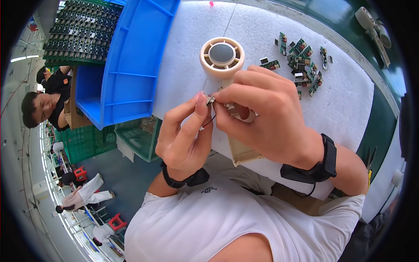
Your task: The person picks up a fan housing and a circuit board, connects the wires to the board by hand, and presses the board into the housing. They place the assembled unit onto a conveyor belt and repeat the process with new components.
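Above a white foam sheet, my left hand (pixel 185 133) pinches a small silvery part (pixel 211 100) between thumb and index finger. A thin dark wire (pixel 210 122) runs beside the fingers of this hand. My right hand (pixel 266 109) is closed, its thumb and fingertips meeting at the same small part; its exact kind is too small to tell. Under and beyond the hands lies a cream handheld fan (pixel 222 73) with a round grille and grey centre. Its hollow handle shell (pixel 242 153) shows near my lap, partly covered by my right hand.
Several small green circuit boards (pixel 301 65) lie scattered on the foam sheet (pixel 331 113) to the right. A blue bin (pixel 135 56) stands at left, beside stacked circuit board panels (pixel 83 32). Tape rolls (pixel 371 24) lie at the far right. A co-worker (pixel 48 98) is beyond the bin.
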